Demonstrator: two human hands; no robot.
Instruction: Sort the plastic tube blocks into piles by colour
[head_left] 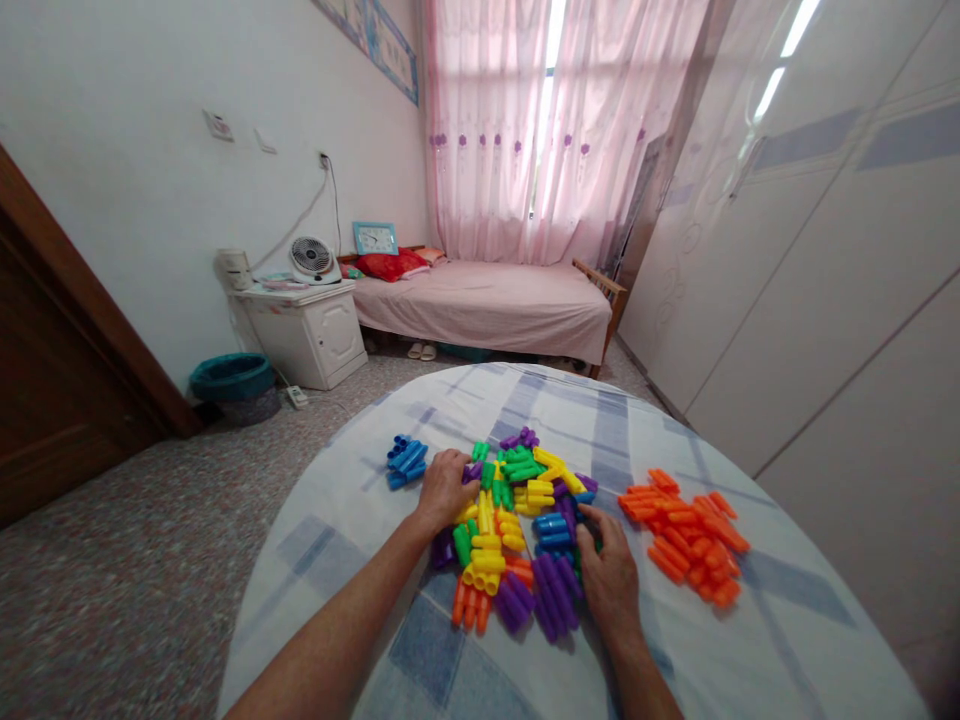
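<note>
A mixed heap of plastic tubes (514, 530) bars any straight pass between my left hand (448, 490) and right hand (611, 570). Bare tablecloth (562, 405) offers a route behind it; blue tubes (406, 462) obstruct the left, an orange pile (690, 535) the right.

Smooth, glossy plastic pieces (487, 562), matt cloth table cover (322, 530), glossy wardrobe doors (795, 250)

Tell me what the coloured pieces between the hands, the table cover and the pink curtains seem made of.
Coloured pieces: probably hard plastic, fairly glossy, from their even, saturated colours and repeated tubular shapes. Table cover: likely cloth, matte, from its glare-free surface; a coated fabric can't be ruled out. Pink curtains: apparently thin fabric, softly translucent, since daylight glows through and they hang in folds.
</note>
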